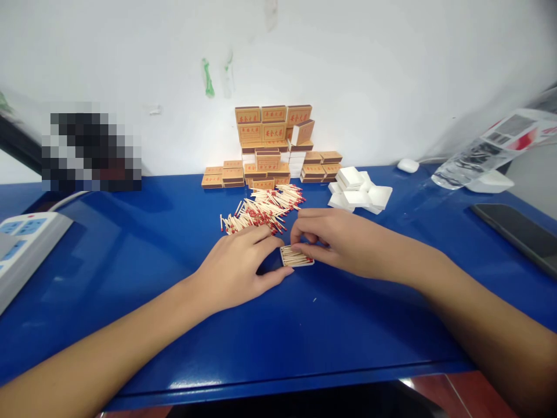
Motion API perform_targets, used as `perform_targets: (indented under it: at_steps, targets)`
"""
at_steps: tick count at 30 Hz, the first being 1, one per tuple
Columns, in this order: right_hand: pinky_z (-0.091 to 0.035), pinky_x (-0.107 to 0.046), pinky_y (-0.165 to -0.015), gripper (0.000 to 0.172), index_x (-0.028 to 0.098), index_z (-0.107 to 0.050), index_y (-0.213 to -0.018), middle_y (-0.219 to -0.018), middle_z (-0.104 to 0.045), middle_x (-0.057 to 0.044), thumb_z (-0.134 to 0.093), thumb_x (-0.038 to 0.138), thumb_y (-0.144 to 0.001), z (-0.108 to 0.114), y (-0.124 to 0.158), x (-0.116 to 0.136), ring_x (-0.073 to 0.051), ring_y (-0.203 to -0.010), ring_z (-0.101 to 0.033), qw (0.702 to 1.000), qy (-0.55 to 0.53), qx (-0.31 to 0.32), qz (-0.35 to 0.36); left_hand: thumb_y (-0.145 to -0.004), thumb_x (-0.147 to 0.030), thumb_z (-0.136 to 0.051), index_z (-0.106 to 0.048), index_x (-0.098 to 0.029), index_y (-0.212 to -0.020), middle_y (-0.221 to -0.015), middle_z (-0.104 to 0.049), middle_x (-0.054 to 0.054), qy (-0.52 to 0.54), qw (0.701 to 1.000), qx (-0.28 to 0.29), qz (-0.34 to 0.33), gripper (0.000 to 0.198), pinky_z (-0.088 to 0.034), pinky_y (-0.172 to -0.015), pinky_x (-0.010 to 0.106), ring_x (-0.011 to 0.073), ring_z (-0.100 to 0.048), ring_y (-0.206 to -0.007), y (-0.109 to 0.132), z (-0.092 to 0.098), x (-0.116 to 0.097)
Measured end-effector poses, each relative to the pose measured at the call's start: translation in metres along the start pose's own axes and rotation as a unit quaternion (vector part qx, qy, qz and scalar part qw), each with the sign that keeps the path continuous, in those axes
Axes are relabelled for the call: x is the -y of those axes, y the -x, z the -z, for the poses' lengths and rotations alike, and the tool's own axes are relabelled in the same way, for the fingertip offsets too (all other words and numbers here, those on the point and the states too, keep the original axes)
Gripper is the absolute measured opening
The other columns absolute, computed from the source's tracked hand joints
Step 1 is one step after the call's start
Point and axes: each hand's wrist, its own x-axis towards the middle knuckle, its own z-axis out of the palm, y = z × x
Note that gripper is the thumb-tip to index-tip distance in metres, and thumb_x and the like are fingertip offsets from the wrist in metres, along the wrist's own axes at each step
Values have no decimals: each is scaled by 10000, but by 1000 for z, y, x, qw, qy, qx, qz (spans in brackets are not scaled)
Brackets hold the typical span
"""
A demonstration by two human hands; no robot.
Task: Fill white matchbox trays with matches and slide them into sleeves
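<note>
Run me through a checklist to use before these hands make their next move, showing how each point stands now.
1. Matchbox tray steadied: ok, the left hand has thumb and finger at its left end.
2. Right hand clear of the tray: not ok, its fingertips are at the matches inside.
3. Right hand's grip on a match: cannot tell, the fingers hide it.
4. Loose matches close by: ok, heaped just beyond the hands.
5. Smartphone away from the hands: ok, off to the right.
</note>
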Motion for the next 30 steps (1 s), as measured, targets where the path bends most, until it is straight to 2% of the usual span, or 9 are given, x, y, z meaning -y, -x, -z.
perform_targets:
  at_steps: [6, 12, 22, 24, 28, 30]
  targets:
    - [-343, -305, -668, 153, 207, -640, -888, -866, -643, -28, -555, 252, -1007, 7, 1, 1, -162, -737, -530, 1000, 15, -23, 1, -991, -459, -671, -724, -182, -1098, -983, -685, 35, -1, 1000, -8, 0, 301, -510, -690, 331, 200, -672, -859, 0, 0, 0]
    - [-336, -311, -652, 54, 220, -639, -884, -846, -646, -15, -617, 227, -933, 13, 5, -3, -163, -707, -518, 1000, 18, 9, -23, -988, -456, -678, -727, -188, -1128, -1024, -703, 48, 4, 1000, -6, 0, 306, -521, -702, 329, 201, -680, -869, -1, -1, -1]
    - [-322, -305, -638, 63, 214, -641, -878, -824, -632, -5, -622, 227, -937, 13, 4, -5, -149, -687, -497, 999, 12, 17, -39, -985, -451, -684, -733, -187, -1117, -991, -693, 40, 8, 1000, -3, 4, 300, -514, -681, 329, 201, -677, -857, -1, 1, -1]
    - [-317, -304, -627, 93, 216, -648, -884, -809, -621, 0, -640, 282, -949, 13, 4, -6, -146, -675, -491, 999, 12, 11, -45, -983, -447, -688, -733, -187, -1128, -995, -694, 39, 11, 1000, -6, 4, 301, -523, -697, 333, 200, -679, -861, 0, 1, -1]
    - [-309, -306, -596, 275, 222, -656, -896, -796, -618, 0, -644, 484, -975, 14, 5, -4, -144, -647, -483, 999, -2, 20, -50, -983, -450, -685, -732, -192, -1135, -1005, -698, 45, 15, 1000, -2, 6, 303, -532, -705, 330, 199, -683, -871, 0, 1, -1]
    - [-317, -305, -589, 305, 228, -664, -896, -777, -614, 3, -637, 521, -977, 17, 5, -3, -145, -638, -489, 998, -5, 22, -51, -981, -456, -684, -733, -194, -1136, -1001, -698, 47, 14, 1000, -3, 9, 308, -533, -700, 326, 199, -686, -864, 0, 1, -1]
